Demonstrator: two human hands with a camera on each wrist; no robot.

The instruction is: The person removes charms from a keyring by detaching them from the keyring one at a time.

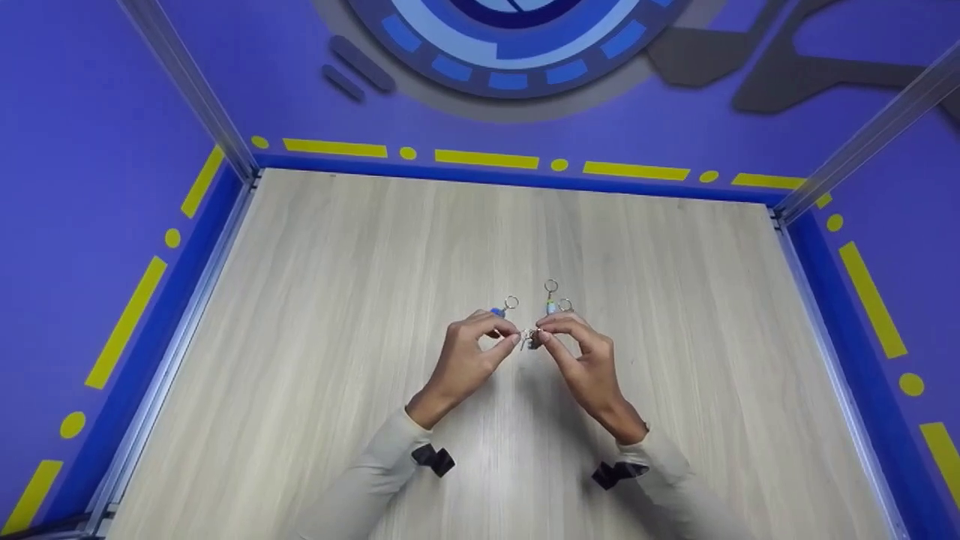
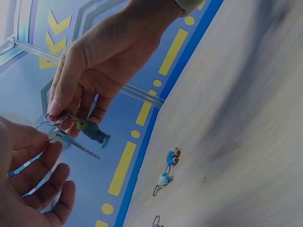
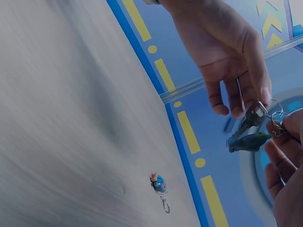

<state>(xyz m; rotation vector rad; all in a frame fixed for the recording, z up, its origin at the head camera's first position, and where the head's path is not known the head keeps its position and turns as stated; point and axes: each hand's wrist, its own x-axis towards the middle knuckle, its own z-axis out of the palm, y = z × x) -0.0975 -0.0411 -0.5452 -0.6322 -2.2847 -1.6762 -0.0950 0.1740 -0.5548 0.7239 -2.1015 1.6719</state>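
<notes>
My left hand (image 1: 469,352) and right hand (image 1: 585,360) meet fingertip to fingertip above the table. Between thumb and forefinger, the left pinches the ring of a silver key (image 2: 78,143), whose blade hangs down. The right hand's fingers grip the split ring and short chain of a keychain with a small green and blue figure (image 2: 93,131). In the right wrist view, the key (image 3: 248,121) and the figure (image 3: 253,142) dangle side by side, with the metal rings (image 3: 277,114) overlapping between the fingertips.
On the wood-grain table (image 1: 360,300), just beyond the hands, lie a blue keychain (image 1: 497,311), a pale blue and green one (image 1: 551,307) and another key ring (image 1: 565,304), partly hidden by the right hand. Blue panels (image 1: 225,75) wall the table's back and sides.
</notes>
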